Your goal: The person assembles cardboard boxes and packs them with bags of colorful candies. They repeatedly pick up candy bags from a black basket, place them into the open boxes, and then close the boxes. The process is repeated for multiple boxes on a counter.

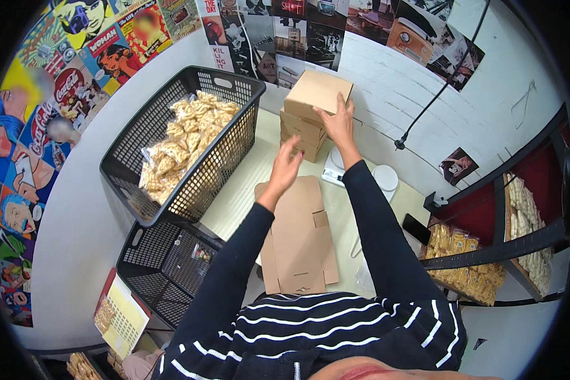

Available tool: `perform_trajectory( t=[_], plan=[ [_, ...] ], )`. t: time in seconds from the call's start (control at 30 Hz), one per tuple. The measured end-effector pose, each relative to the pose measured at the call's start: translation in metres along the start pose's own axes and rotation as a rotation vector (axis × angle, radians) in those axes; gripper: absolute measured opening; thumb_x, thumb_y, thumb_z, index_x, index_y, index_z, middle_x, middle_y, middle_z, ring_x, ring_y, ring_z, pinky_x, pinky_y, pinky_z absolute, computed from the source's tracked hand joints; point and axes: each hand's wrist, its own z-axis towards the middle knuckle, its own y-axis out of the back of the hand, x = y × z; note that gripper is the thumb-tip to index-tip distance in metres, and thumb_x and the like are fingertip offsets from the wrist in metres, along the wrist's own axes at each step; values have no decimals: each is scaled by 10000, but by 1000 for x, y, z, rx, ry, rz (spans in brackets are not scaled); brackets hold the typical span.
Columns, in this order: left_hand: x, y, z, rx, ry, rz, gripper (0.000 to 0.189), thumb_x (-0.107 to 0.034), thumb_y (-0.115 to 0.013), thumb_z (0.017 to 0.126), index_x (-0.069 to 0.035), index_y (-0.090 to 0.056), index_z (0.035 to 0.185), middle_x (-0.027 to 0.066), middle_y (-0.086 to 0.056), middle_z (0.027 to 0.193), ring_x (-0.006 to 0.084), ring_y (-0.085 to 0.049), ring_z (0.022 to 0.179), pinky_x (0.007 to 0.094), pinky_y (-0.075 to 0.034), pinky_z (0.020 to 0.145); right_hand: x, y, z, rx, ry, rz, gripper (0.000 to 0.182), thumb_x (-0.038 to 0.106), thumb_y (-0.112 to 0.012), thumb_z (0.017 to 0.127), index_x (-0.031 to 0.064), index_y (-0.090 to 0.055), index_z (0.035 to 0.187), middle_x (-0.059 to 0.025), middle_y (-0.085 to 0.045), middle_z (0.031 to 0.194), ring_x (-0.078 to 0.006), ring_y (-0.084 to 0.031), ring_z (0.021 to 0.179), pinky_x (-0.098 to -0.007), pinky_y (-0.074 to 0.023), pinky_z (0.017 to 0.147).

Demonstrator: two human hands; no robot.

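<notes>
A closed brown cardboard box (319,93) tops a stack of similar boxes (301,137) against the wall. My right hand (338,124) grips its near right corner, thumb on the front side and fingers along the right edge. Empty and slightly blurred, my left hand (286,166) hovers in front of the stack with its fingers apart. Beneath that hand and forearm, a flat unfolded cardboard box blank (297,237) lies on the pale table (235,190), its slots and side flaps visible. The far left part of the blank is partly covered by my hand.
At left stands a black plastic basket (180,209) of bagged snacks (190,137); a second black basket (156,251) sits lower. Right of the stack are white kitchen scales (333,175) and a smartphone (416,229). A black cable (427,107) hangs near the wall. Shelves (498,259) hold more bagged snacks.
</notes>
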Motion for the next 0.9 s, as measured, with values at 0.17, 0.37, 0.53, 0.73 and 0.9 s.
perform_trajectory(
  t=[0.17, 0.37, 0.53, 0.73, 0.9],
  plan=[
    [63, -5, -76, 24, 157, -28, 336, -55, -544, 908, -69, -569, 1243, 113, -522, 1331, 265, -519, 1209, 340, -487, 902, -16, -34, 25, -150, 141, -281, 893, 443, -784, 723, -7, -389, 1385, -373, -305, 1379, -504, -473, 1189, -501, -444, 965],
    [87, 28, -169, -88, 440, -24, 314, 41, -532, 856, -41, -615, 1148, 119, -567, 1236, 267, -556, 1136, 351, -482, 896, -1, -33, 16, -18, 15, -322, 954, 480, -780, 713, -37, -350, 1391, -350, -280, 1415, -492, -467, 1200, -529, -431, 963],
    [99, 46, -225, -100, 379, 311, 353, 23, -566, 813, -43, -591, 1159, 170, -557, 1201, 346, -524, 1111, 413, -412, 971, -6, -15, 10, -62, 84, -335, 1034, 561, -729, 733, -32, -263, 1441, -338, -224, 1461, -486, -403, 1265, -586, -335, 1024],
    [86, 46, -277, -60, 509, 652, 551, -104, -611, 822, 89, -452, 1313, 251, -496, 1218, 408, -459, 1126, 446, -369, 1004, -69, 9, -124, 63, 122, -225, 859, 390, -681, 828, -44, -262, 1440, -287, -323, 1423, -435, -364, 1292, -540, -322, 1035],
    [80, 27, -306, 32, 673, 600, 574, -131, -624, 827, 91, -452, 1327, 250, -507, 1196, 398, -468, 1131, 439, -379, 995, -130, 32, -292, 492, -122, -337, 600, 176, -628, 869, -66, -384, 1361, -254, -444, 1295, -410, -447, 1179, -483, -384, 996]
  ],
)
